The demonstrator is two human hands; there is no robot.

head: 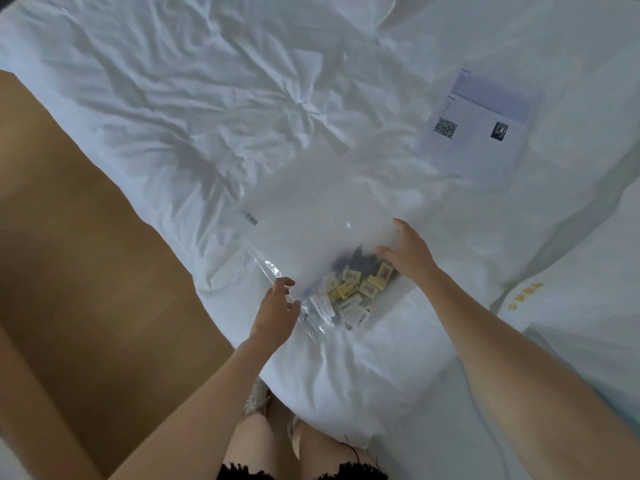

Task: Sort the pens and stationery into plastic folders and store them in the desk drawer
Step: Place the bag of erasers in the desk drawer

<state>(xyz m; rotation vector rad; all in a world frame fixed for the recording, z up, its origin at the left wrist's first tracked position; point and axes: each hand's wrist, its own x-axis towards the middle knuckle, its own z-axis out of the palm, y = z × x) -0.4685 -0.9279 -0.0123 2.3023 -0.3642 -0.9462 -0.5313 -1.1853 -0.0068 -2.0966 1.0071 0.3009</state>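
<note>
The left hand (277, 311) pinches the near left edge of a clear plastic folder (311, 220), thumb and fingertips curled on the glossy film where it crinkles and catches the light. The right hand (408, 254) lies on the folder's right side with fingers straight and spread, palm down, pressing the sheet flat rather than gripping it. Between the two hands, inside the folder's near corner, sits a heap of small stationery pieces (353, 292): flat, squarish packets, some pale yellow, some white with printed labels, and a few dark ones at the back of the pile; what exactly they are is too small to tell. The rest of the folder is smooth, frosted and nearly the same white as what lies beneath it, with a small barcode sticker (250, 218) near its far left corner. The folder rests on a rumpled white duvet (173, 116), soft and deeply creased. Farther right on the bedding lies a flat printed sheet (481, 126) with a pale lilac band and a QR code. A tan wooden floor (69, 254) runs along the bed's left side.
</note>
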